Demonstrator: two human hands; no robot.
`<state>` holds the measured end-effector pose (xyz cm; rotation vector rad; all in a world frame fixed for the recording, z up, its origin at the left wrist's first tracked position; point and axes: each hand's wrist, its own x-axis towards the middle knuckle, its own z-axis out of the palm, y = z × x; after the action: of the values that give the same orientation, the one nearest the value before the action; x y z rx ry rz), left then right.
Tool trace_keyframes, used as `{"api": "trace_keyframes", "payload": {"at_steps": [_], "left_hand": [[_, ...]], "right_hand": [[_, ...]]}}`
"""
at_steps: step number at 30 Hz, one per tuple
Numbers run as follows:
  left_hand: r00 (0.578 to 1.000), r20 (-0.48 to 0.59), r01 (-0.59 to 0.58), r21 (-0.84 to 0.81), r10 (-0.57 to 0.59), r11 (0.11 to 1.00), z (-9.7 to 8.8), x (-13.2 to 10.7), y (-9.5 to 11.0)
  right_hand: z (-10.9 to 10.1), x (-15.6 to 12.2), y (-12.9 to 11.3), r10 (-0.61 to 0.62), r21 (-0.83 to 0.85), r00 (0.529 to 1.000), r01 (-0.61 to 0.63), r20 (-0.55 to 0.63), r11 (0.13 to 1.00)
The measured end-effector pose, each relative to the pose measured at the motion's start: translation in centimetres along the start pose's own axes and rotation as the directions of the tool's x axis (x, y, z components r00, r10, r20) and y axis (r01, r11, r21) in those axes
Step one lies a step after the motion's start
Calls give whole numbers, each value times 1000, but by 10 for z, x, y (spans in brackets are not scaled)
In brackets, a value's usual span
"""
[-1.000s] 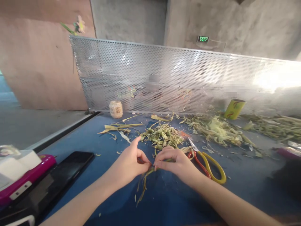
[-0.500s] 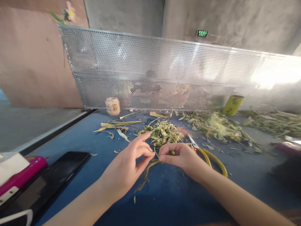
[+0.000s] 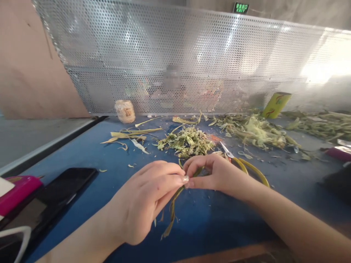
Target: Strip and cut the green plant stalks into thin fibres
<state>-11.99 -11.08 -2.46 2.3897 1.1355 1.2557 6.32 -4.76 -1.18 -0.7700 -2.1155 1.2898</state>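
Low over the blue table (image 3: 208,219), a dried green-brown plant strip (image 3: 172,212) hangs down from between my fingertips. My right hand (image 3: 222,173) pinches it between thumb and forefinger. Against those fingertips, my left hand (image 3: 153,193) also closes on the strip with thumb and fingers pressed together. The exact grip point is covered by the fingers. Just beyond my hands lies a heap of small green knotted plant pieces (image 3: 189,142). Yellow-handled scissors (image 3: 255,170) rest behind my right wrist, blades pointing away.
A black phone (image 3: 68,186) and a magenta power strip (image 3: 22,193) lie at left. Loose dried strips (image 3: 131,135) and a twine roll (image 3: 125,111) sit farther back. Plant fibre (image 3: 255,133) and a yellow-green can (image 3: 276,105) are at right, before a perforated metal screen (image 3: 153,54).
My left hand has turned palm-down and its fingers have closed in against my right fingertips. The camera has tilted downward, so the background sits higher in view.
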Motion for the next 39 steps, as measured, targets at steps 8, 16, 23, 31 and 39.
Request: {"api": "trace_keyframes", "payload": {"at_steps": [8, 16, 23, 31, 39], "left_hand": [[991, -55, 117, -137, -125, 984, 4, -3, 4], [972, 11, -233, 166, 235, 958, 2, 10, -4], [981, -74, -166, 149, 178, 975, 0, 14, -4], [991, -92, -99, 23, 101, 995, 5, 12, 3], [995, -99, 6, -52, -11, 999, 5, 12, 8]], "right_hand": [[4, -4, -3, -157, -214, 987, 146, -35, 966], [8, -4, -3, -209, -262, 972, 175, -105, 949], [6, -2, 1, -166, -145, 978, 147, -124, 978], [6, -3, 1, -145, -83, 982, 135, -122, 987], [4, -3, -1, -112, -29, 988, 109, -108, 994]]}}
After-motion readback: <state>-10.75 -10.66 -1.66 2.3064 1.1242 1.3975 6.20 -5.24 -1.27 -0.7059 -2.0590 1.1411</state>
